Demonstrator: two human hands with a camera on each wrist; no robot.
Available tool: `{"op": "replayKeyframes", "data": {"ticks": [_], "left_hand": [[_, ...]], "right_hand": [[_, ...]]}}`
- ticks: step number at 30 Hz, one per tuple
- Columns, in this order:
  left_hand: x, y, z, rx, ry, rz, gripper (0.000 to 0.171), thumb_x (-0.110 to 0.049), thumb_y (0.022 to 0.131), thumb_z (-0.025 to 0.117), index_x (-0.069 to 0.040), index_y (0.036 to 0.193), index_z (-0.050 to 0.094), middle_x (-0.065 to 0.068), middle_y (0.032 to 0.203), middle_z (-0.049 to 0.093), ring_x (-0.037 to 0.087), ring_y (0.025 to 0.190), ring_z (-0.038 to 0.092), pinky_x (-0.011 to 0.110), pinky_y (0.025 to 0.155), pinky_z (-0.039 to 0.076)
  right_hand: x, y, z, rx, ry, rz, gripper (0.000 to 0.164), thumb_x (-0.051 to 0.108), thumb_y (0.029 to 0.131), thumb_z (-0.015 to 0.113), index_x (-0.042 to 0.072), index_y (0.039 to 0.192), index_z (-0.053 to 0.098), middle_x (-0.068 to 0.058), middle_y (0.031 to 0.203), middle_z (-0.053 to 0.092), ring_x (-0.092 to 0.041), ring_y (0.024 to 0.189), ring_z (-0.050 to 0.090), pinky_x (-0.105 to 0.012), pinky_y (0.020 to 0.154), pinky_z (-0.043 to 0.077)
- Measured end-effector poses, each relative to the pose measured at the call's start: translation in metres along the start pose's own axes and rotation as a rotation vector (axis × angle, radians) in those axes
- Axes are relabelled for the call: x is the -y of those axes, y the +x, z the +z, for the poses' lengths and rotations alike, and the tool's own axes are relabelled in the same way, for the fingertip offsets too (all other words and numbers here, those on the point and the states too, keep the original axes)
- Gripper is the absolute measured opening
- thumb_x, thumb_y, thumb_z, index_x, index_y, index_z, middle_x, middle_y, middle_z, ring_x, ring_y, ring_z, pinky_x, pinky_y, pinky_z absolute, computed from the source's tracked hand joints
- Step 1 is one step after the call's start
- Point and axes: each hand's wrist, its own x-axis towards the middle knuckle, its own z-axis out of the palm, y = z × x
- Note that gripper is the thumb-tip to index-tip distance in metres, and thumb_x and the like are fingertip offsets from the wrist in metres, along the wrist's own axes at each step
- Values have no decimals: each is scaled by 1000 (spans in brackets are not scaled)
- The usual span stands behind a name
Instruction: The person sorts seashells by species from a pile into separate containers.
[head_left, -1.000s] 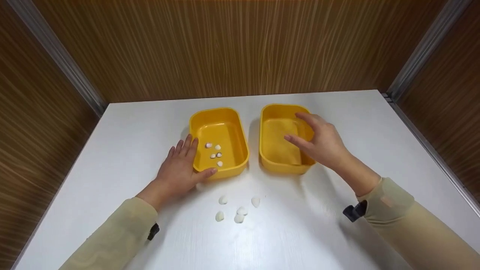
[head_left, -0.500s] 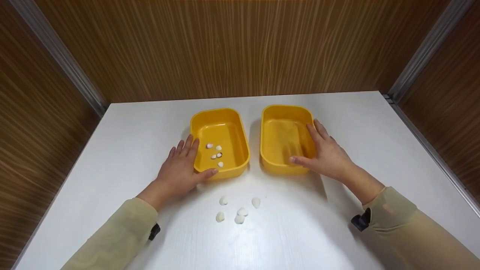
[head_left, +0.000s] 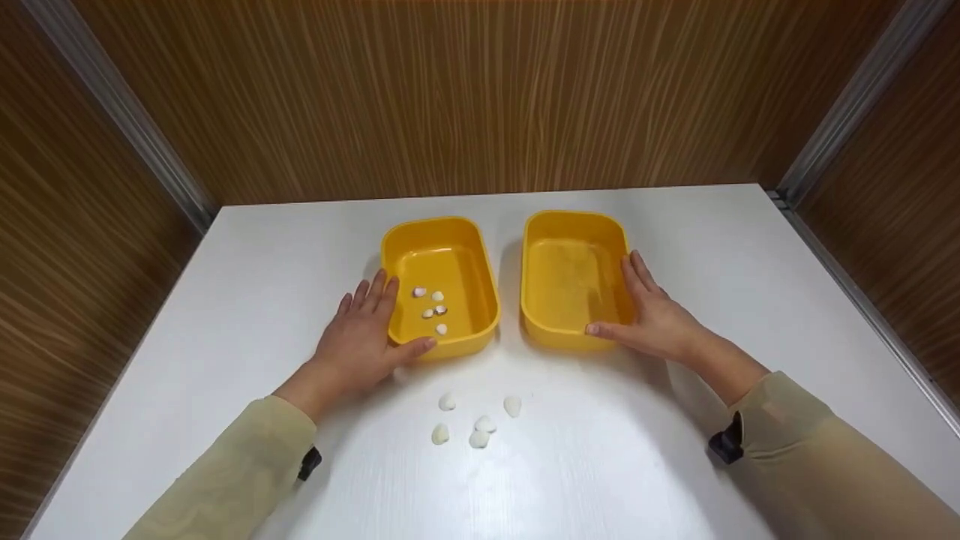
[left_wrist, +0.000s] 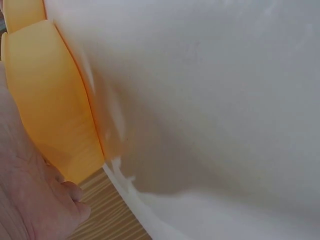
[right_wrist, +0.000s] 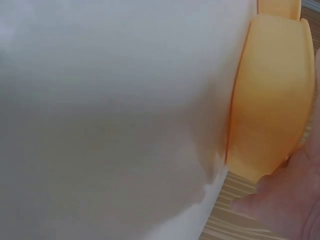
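Observation:
Two yellow plastic bins stand side by side on the white table. The left bin [head_left: 466, 346] has several small whitish shells [head_left: 438, 297] on its floor; inside the right bin [head_left: 574, 339] only bare yellow floor shows. My left hand [head_left: 356, 341] lies along the left bin's outer left side, fingers straight and spread, thumb across the near left corner of the rim. Mirroring it, my right hand [head_left: 660, 319] rests at the right bin's right side with straight fingers, its thumb at the near rim. Both wrist views show a palm beside a bin's yellow wall [left_wrist: 55, 100].
Several loose white shells [head_left: 484, 424] lie on the table [head_left: 570, 480] in front of the bins, between my forearms. Wood-grain panels [head_left: 480, 97] rise behind and on both sides of the table.
My right hand has come down from over the right bin to its right side, the thumb now at the near rim. The left hand and both bins have stayed practically in place.

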Motion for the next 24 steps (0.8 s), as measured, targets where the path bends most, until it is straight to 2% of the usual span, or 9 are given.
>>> {"op": "replayKeyframes", "data": {"ticks": [5, 11, 20, 24], "left_hand": [[1, -1, 0, -7, -5, -3, 121, -90, 92, 41, -4, 170, 7, 16, 178, 1, 40, 163, 5, 55, 130, 4], [0, -1, -3, -2, -10, 0, 124, -93, 89, 37, -5, 170, 6, 16, 178, 1, 40, 163, 4, 55, 130, 3], [-2, 2, -3, 12, -50, -25, 119, -87, 91, 49, -10, 172, 8, 16, 178, 1, 39, 163, 3, 55, 130, 3], [-7, 0, -9, -18, -50, 2, 116, -85, 92, 49, -11, 172, 9, 13, 178, 2, 36, 163, 3, 52, 131, 4]], "right_hand": [[0, 1, 1, 7, 15, -29, 138, 78, 83, 73, 16, 169, -17, -5, 176, -23, -49, 160, 6, -70, 123, 17], [-1, 2, -1, 25, 17, -56, 135, 73, 86, 74, 19, 168, -18, -2, 175, -24, -52, 159, 8, -71, 121, 18], [-6, 4, -5, 67, -12, -94, 136, 69, 86, 77, 11, 169, -14, -4, 176, -23, -47, 160, 7, -66, 125, 17], [-5, 5, -6, 69, 5, -77, 137, 71, 85, 77, 14, 169, -15, -5, 176, -22, -48, 160, 7, -68, 124, 17]]}}
